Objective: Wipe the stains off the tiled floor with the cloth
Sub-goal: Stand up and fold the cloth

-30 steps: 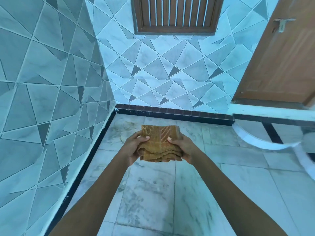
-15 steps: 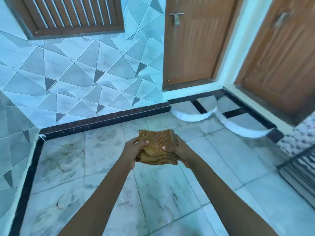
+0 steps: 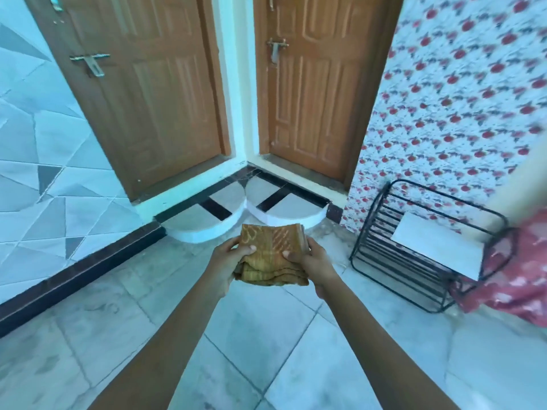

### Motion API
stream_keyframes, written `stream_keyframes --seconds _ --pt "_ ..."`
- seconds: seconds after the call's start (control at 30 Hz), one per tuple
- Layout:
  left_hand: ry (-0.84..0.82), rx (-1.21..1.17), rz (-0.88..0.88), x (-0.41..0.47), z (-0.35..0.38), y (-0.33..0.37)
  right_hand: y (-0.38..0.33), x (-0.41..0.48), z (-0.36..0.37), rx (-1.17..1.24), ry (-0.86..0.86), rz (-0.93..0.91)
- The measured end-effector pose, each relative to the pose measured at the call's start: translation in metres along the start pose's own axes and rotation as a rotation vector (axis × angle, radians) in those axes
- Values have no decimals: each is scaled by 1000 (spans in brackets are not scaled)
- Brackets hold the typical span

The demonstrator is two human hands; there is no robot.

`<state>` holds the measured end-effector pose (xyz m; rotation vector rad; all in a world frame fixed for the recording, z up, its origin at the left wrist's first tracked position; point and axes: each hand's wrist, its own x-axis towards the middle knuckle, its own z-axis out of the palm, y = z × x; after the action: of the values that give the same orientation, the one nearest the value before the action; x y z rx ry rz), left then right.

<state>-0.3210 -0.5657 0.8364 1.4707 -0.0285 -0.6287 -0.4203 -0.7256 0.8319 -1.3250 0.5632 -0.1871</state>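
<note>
A folded brown-orange patterned cloth point(image 3: 270, 255) is held out in front of me at about waist height, well above the floor. My left hand point(image 3: 226, 261) grips its left edge with the thumb on top. My right hand point(image 3: 315, 263) grips its right edge the same way. The pale marbled tiled floor point(image 3: 118, 327) spreads below, with faint grey smudges on the tiles at the lower left.
Two brown wooden doors point(image 3: 142, 93) meet in the corner ahead, each with a rounded white step point(image 3: 207, 229). A black wire rack point(image 3: 414, 255) holding a white sheet stands at the right. Another person's pink patterned clothing point(image 3: 515, 276) is at the right edge. A tiled wall point(image 3: 38, 161) runs along the left.
My view has swung to the right, from the tiled corner under the shuttered window to the two doors and the wire rack. Both hands keep the same hold on the cloth.
</note>
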Motion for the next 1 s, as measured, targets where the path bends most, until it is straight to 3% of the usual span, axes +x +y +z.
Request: stream_keyframes --seconds 0.57,1.0 --pt "-509 187 -127 220 385 0 -52 145 -332 187 613 2" --pt "-609 339 -275 339 645 -40 -58 244 -565 226 877 90"
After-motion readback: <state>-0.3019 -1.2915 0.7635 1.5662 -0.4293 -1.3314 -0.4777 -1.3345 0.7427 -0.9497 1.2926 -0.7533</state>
